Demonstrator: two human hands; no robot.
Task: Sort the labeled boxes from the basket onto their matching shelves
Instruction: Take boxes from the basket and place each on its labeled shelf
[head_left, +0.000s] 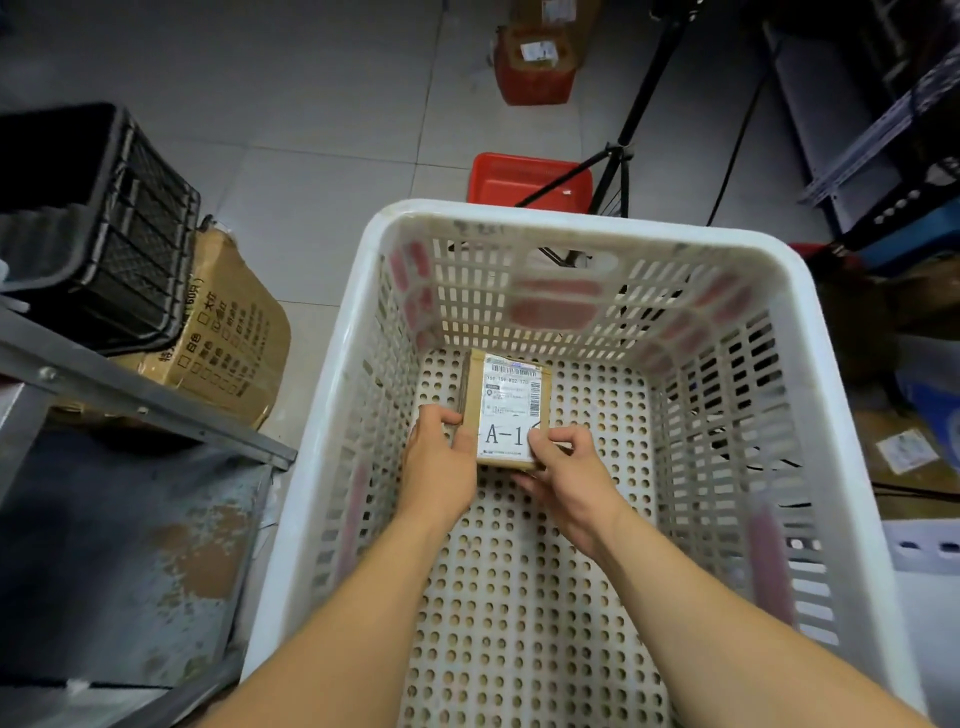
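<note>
Arms reach down into the basket (810, 364). Left hand (439, 460) grips the left side of the box (506, 410) labeled A-1, right hand (563, 467) pinches its near right corner, low inside the basket.

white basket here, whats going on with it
A person reaches into the white basket with both hands. The left hand and right hand grip a small cardboard box labelled A-1, the only box visible inside. It is still down in the basket, not yet shelved.
</note>
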